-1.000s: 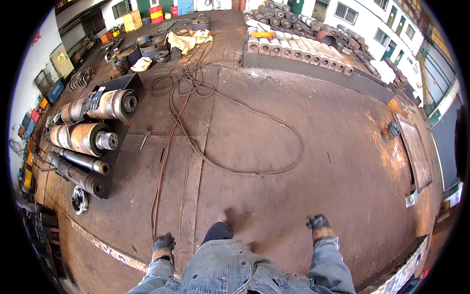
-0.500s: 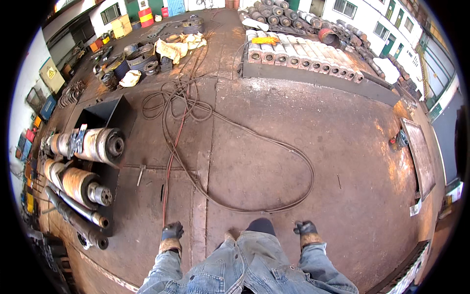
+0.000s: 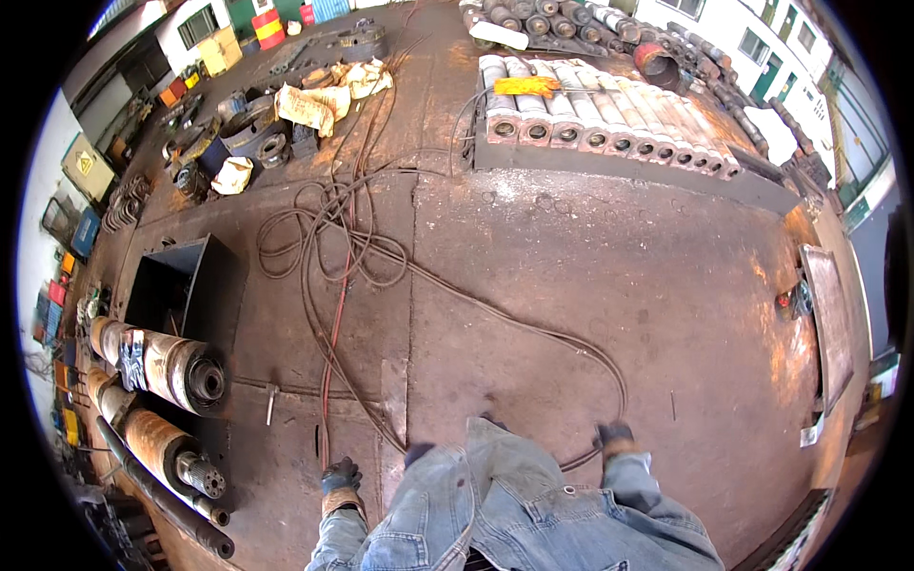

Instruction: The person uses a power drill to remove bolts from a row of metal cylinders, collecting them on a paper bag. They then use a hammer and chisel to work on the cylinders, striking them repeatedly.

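Down by my left thigh hangs my left hand (image 3: 343,474) in a dark glove with a tan cuff, its fingers loosely bent and a little apart, with nothing in them. My right hand (image 3: 612,434), gloved alike, is at my right side; blur hides how its fingers are set. In the picture it lies against the right-hand bend of a long dark hose (image 3: 533,328), but I cannot tell whether it touches. That hose lies on the floor in a tangle of loops, with a red hose (image 3: 341,319) running among them toward my left side.
Greasy steel cylinders (image 3: 171,366) and thin shafts lie at the left beside an open dark metal box (image 3: 195,285). A hammer-like tool (image 3: 271,403) lies on the floor. A rack of pale cylinders (image 3: 609,109) stands ahead right; a metal plate (image 3: 826,324) leans at far right.
I have stepped forward: the hose loop, cylinders and hammer-like tool sit lower and nearer. My right hand has come in line with the loop's right bend. My left hand still hangs low.
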Available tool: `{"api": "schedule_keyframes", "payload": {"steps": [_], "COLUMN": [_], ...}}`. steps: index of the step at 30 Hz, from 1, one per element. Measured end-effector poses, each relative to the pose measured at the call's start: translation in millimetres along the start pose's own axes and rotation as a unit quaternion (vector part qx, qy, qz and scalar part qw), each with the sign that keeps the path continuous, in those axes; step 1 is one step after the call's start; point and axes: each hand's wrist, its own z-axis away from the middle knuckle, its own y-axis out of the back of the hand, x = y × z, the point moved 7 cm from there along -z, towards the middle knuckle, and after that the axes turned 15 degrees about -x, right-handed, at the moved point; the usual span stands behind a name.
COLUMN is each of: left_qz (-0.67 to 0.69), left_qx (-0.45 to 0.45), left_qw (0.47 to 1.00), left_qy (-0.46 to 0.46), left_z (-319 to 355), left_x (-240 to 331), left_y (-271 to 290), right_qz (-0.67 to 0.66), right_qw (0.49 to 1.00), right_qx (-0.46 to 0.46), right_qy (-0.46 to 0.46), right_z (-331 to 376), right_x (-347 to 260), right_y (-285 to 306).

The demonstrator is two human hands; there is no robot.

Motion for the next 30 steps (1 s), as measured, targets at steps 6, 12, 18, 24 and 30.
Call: {"api": "schedule_keyframes", "payload": {"steps": [6, 12, 18, 24, 30], "left_qz": [0.07, 0.033, -0.111, -0.147, 0.025], "left_qx": [0.038, 0.069, -0.022, -0.168, -0.09], "left_qw": [0.997, 0.995, 0.993, 0.963, 0.974], "left_qy": [0.016, 0.062, -0.015, -0.149, -0.205], "left_z": [-28, -142, -253, -376, -414], "left_x": [79, 230, 456, 750, 933], "left_y": [-35, -73, -117, -187, -313], "right_qz": [-0.247, -0.227, -0.426, -0.494, -0.354], "right_qw": [0.967, 0.972, 0.895, 0.837, 0.884], "right_qx": [0.049, 0.04, -0.083, -0.146, -0.219], "right_qy": [-0.032, 0.04, -0.099, -0.186, -0.213], "right_z": [-266, -437, -511, -505, -634], "right_x": [-109, -213, -151, -83, -77], "right_y": [361, 531, 476, 373, 449]}}
